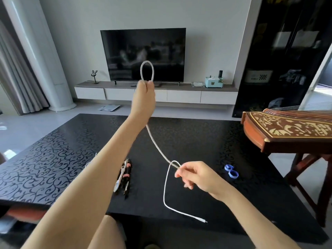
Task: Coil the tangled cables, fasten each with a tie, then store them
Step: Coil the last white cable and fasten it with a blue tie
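My left hand (144, 97) is raised high over the black table (53, 155) and grips a white cable (156, 146), with a loop of it standing up above the fingers. From there the cable slants down to my right hand (192, 174), which pinches it where it bends. Below that pinch the cable hangs in a long curve, and its plug end (202, 220) lies near the table's front edge. Two coiled cables (124, 174), bound with pink ties, lie on the table under my left forearm. Two blue ties (231, 171) lie to the right of my right hand.
A wooden zither (287, 130) on a stand juts in beside the table's right edge. Beyond the table are a TV (143, 54) on a low white cabinet (156, 95), a white column (36, 51) at left and a black cabinet (287, 51) at right.
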